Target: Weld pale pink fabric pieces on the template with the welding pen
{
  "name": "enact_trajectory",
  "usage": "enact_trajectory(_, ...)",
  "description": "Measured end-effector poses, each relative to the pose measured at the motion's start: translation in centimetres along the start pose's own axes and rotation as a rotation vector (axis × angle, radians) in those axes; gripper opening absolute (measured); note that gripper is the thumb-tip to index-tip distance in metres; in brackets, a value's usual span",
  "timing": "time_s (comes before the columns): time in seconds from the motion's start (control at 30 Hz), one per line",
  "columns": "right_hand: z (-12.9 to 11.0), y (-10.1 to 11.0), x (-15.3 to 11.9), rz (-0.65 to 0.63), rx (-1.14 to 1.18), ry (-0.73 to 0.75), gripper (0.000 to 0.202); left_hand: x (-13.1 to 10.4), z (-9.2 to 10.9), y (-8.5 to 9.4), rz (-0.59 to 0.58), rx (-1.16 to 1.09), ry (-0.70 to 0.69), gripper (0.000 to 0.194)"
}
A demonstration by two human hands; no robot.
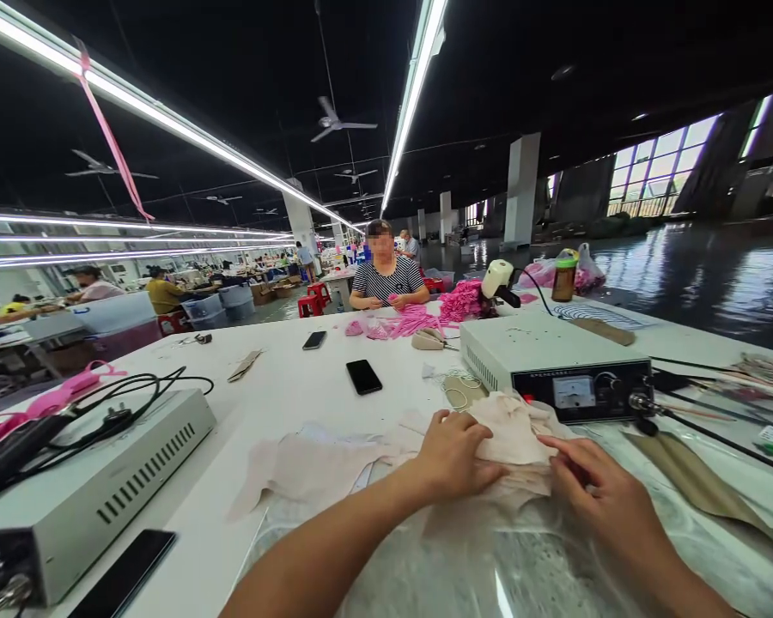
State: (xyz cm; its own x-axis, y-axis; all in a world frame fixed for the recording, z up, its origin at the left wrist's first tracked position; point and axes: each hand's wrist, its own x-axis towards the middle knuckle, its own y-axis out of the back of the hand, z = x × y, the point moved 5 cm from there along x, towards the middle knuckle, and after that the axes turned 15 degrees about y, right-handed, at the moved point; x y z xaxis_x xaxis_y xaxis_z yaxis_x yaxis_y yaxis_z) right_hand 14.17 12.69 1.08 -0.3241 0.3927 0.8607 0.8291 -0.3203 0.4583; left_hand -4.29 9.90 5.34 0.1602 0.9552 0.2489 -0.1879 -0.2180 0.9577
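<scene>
A loose pile of thin pale pink-beige fabric pieces (512, 425) lies in front of me, some folded over each other. My left hand (459, 455) rests on the pile's left side, its thumb stretched away from the fingers. At the right edge, my right hand (609, 485) has its thumb and index finger on the cloth in what looks like a pinch; the exact contact is partly hidden. More of the same fabric (315, 463) spreads out to the left. Under my arms a clear plastic sheet (464, 571) covers the near tabletop.
A metal control box (567, 360) with a dial stands behind my right hand; another box (103, 489) with cables is at left. Phones (364, 377) lie on the white table (283, 369). Across it sits a person (390, 279) beside pink strips (418, 320) and a bottle (563, 279).
</scene>
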Motion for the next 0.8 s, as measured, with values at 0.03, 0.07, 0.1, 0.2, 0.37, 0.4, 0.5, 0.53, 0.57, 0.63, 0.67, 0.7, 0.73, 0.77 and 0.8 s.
enact_trajectory(0.03,-0.2,0.1,0.1,0.011,0.009,0.019,0.036,0.3,0.4,-0.3,-0.006,0.017,-0.013,0.041)
enact_trajectory(0.07,-0.4,0.2,0.2,0.026,0.014,0.036,0.035,0.6,0.7,-0.6,-0.013,0.037,-0.026,0.037)
enact_trajectory(0.1,-0.6,0.4,0.3,0.039,0.016,0.052,0.034,0.9,0.8,-0.8,-0.02,0.059,-0.036,0.032)
enact_trajectory(0.2,-1.0,0.8,0.2,0.056,0.007,0.097,0.031,1.6,-0.2,-0.8,-0.02,0.115,-0.037,0.025)
enact_trajectory(0.37,-1.4,1.3,0.1,0.016,-0.015,0.148,0.031,1.7,-3.9,2.3,0.097,0.138,0.04,0.024)
enact_trajectory(0.4,-1.6,1.5,0.1,0.002,-0.015,0.155,0.031,1.2,-4.5,3.1,0.129,0.135,0.051,0.022)
enact_trajectory(0.5,-2.9,2.8,0.0,-0.061,0.0,0.161,0.032,-2.0,-5.0,5.1,0.187,0.116,0.017,0.017)
enact_trajectory(0.53,-3.5,3.4,-0.3,-0.095,0.009,0.174,0.032,-3.7,-4.7,5.4,0.19,0.106,-0.015,0.022)
enact_trajectory(0.57,-4.2,3.9,-0.8,-0.138,0.019,0.198,0.032,-5.6,-4.3,5.5,0.182,0.094,-0.06,0.025)
enact_trajectory(0.63,-5.6,4.9,-2.6,-0.259,0.047,0.261,0.032,-9.7,-3.2,5.1,0.142,0.058,-0.158,0.03)
enact_trajectory(0.67,-6.0,5.3,-3.7,-0.339,0.066,0.281,0.032,-11.7,-2.7,4.8,0.119,0.036,-0.221,0.033)
enact_trajectory(0.7,-6.3,5.6,-5.1,-0.425,0.083,0.281,0.033,-13.6,-2.2,4.6,0.114,0.012,-0.299,0.033)
enact_trajectory(0.73,-6.4,5.9,-6.5,-0.502,0.094,0.261,0.033,-15.3,-1.9,4.1,0.097,0.0,-0.357,0.031)
enact_trajectory(0.77,-6.4,6.2,-7.8,-0.556,0.09,0.235,0.033,-16.7,-1.9,3.6,0.067,0.005,-0.394,0.029)
enact_trajectory(0.8,-6.3,6.6,-8.8,-0.576,0.071,0.211,0.033,-17.9,-2.1,3.0,0.053,0.019,-0.431,0.028)
